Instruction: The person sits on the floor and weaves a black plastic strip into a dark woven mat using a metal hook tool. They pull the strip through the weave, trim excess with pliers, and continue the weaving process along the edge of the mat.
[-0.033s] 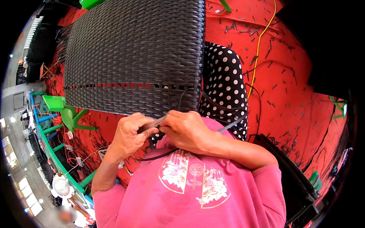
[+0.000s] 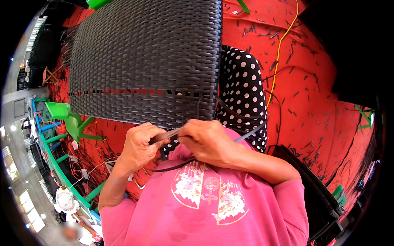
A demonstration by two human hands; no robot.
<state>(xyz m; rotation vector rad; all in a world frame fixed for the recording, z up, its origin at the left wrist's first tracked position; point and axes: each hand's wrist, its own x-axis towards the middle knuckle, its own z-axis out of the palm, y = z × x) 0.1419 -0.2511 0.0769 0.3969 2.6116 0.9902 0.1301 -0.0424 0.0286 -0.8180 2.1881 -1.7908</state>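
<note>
A large panel woven from dark flat strips lies in front of me, with a row of small gaps near its closest edge. Just off that edge, my left hand is closed around a flat dark strip. My right hand pinches the strip's other end, its fingertips partly hidden. A thin strip length shows to the right of that hand over my polka-dot trousers. Another dark length curves across my pink shirt below the hands.
Red sheeting covers the floor, littered with short dark scraps. A yellow cord runs across it at right. Green plastic stools stand at left, beside a green and blue tube frame. Black panels lean at lower right. Another person shows at lower left.
My right hand has shifted slightly right, away from the left hand, so more of the strip shows between them. The woven panel stays in place.
</note>
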